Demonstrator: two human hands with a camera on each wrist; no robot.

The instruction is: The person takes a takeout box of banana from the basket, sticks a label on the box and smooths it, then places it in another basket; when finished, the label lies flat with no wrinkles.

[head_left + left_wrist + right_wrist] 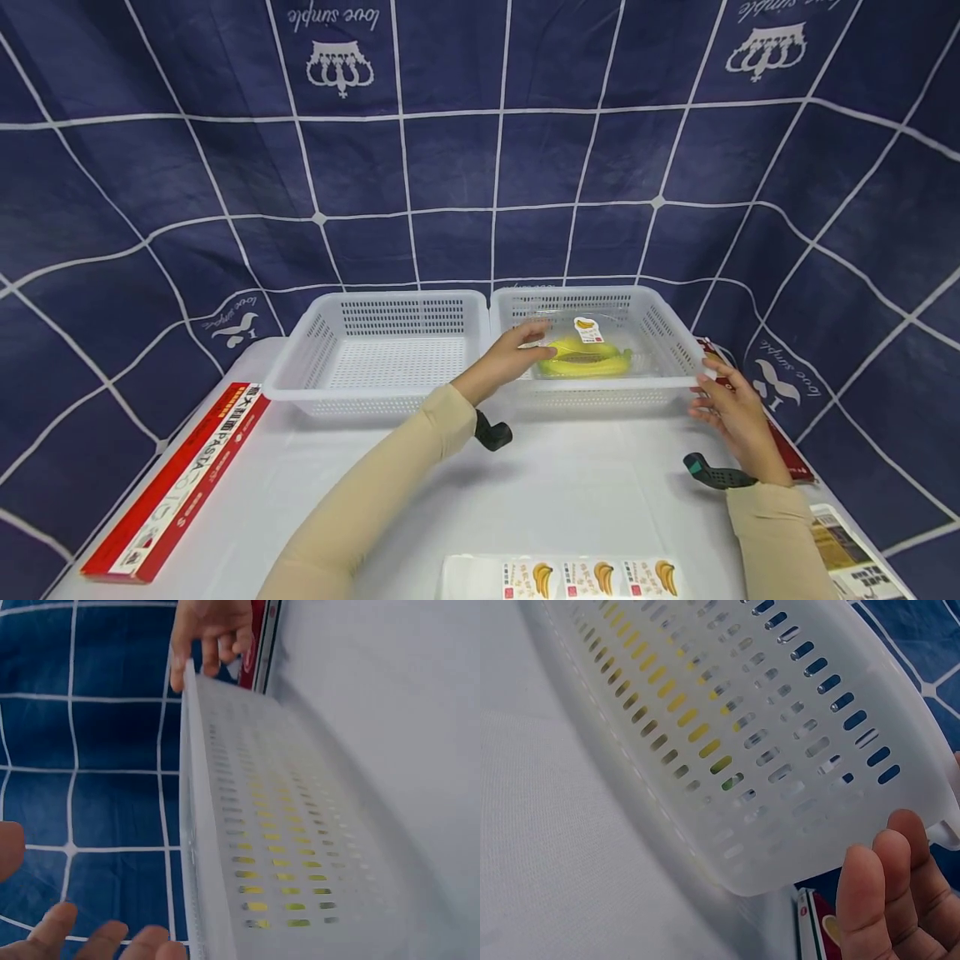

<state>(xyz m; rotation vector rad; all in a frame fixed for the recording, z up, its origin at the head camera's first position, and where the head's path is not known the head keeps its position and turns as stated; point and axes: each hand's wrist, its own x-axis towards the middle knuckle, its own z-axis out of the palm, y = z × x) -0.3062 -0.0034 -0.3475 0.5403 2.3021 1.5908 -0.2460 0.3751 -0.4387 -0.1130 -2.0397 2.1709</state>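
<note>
A clear plastic package of bananas (588,367), with a white banana label on top, lies in the right white basket (600,385). My left hand (510,354) hovers over that basket's left part, fingers loosely extended beside the package; whether they touch it is hard to tell. In the left wrist view, those fingers (105,941) are spread apart. At the basket's front right corner, my right hand (738,417) touches the rim. In the right wrist view, its fingers (862,900) stand relaxed outside the wall, which shows yellow through its slots.
A second white basket (397,362) stands directly to the left. A red pasta box (180,475) lies at the table's left edge. Dark red packaging (787,450) and a printed packet (855,550) are at the right. A sheet of banana labels (592,577) lies at the front.
</note>
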